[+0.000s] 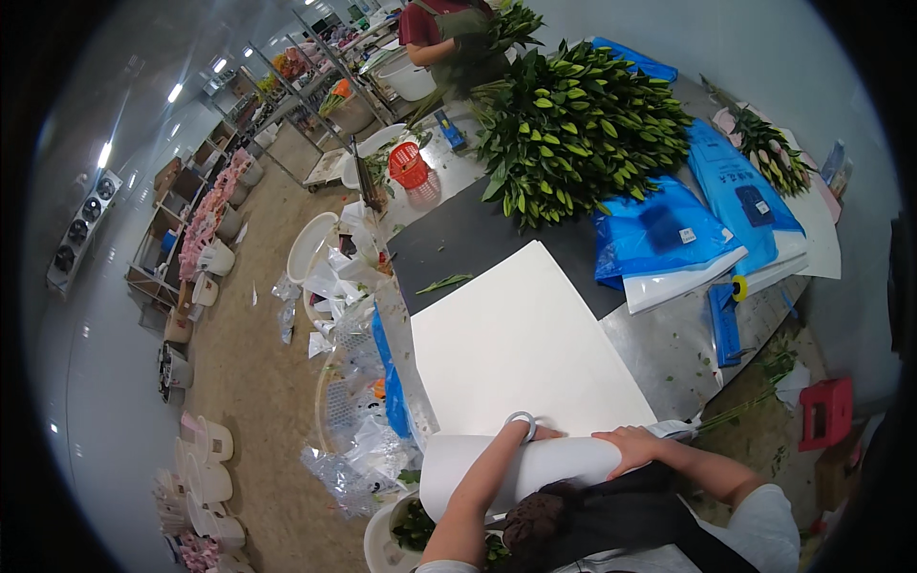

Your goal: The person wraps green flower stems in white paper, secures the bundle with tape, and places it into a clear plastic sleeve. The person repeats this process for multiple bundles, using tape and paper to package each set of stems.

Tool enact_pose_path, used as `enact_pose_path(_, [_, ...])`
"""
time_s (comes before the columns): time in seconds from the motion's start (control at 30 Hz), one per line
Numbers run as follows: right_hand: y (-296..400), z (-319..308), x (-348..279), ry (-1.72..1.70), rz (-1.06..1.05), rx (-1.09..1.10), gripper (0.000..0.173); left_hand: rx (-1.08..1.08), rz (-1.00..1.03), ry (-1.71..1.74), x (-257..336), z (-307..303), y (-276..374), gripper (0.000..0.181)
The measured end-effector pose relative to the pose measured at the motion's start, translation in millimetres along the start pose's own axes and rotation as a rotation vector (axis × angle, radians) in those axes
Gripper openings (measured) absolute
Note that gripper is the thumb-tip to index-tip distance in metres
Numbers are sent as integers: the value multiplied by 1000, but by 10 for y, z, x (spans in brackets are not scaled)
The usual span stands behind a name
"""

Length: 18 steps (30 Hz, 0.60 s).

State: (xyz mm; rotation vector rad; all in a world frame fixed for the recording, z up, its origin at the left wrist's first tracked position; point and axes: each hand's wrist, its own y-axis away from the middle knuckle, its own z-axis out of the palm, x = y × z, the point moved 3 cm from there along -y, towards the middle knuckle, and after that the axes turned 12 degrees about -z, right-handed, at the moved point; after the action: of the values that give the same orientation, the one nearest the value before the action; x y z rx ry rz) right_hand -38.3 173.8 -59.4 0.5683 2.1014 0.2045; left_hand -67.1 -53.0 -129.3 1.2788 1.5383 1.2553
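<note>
A stack of large white paper sheets lies on the metal worktable. Its near end curls up into a loose roll over the table's near edge. My left hand, wearing a pale ring-shaped band at the wrist, reaches across the curl; its fingers are partly hidden behind the paper. At the right end of the roll, my right hand grips the curled paper with spread fingers and the thumb on the near side. Beneath the far part of the sheets is a black sheet with a loose green sprig on it.
A large pile of lily stems in bud covers the far table. Blue plastic packs and a blue tape dispenser lie right. A red basket stands far left. Plastic waste crowds the left edge. Another person holds stems opposite.
</note>
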Motion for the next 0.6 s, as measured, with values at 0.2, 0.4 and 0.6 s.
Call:
enact_pose_path(0.2, [-2, 40, 45, 42, -37, 79, 91, 14, 0, 21, 1, 33, -38, 72])
enact_pose_path(0.4, [-63, 64, 77, 31, -49, -9, 93, 14, -9, 50, -53, 106, -116, 71])
enact_pose_path(0.6, [-57, 66, 70, 41, -41, -3, 93, 77, -1, 20, -35, -33, 175, 61])
